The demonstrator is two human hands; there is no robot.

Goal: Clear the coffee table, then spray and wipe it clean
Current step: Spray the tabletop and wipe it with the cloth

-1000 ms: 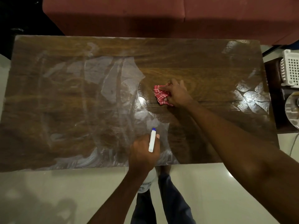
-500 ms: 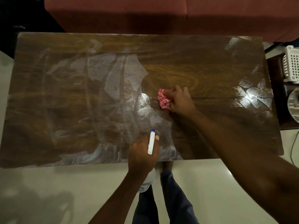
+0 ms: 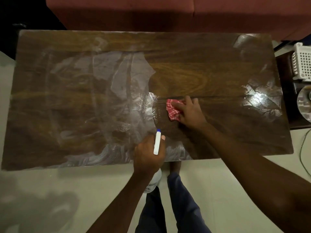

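The wooden coffee table (image 3: 210,68) fills the middle of the view, its left half streaked with whitish wet smears. My right hand (image 3: 191,113) grips a bunched red checked cloth (image 3: 173,110) and presses it on the tabletop just right of centre. My left hand (image 3: 149,152) holds a white spray bottle (image 3: 157,145) by its head over the table's near edge. The blue nozzle points toward the far side, and the bottle's body hangs below my hand.
A red sofa (image 3: 151,12) runs along the far side of the table. A dark side table (image 3: 289,91) at the right carries a white perforated basket (image 3: 303,63) and a round silvery object (image 3: 304,105). Pale tiled floor (image 3: 42,199) and my legs lie in front.
My right hand has dragged the cloth toward the near edge of the table, leaving a cleaner arc. My left hand with the bottle has barely moved.
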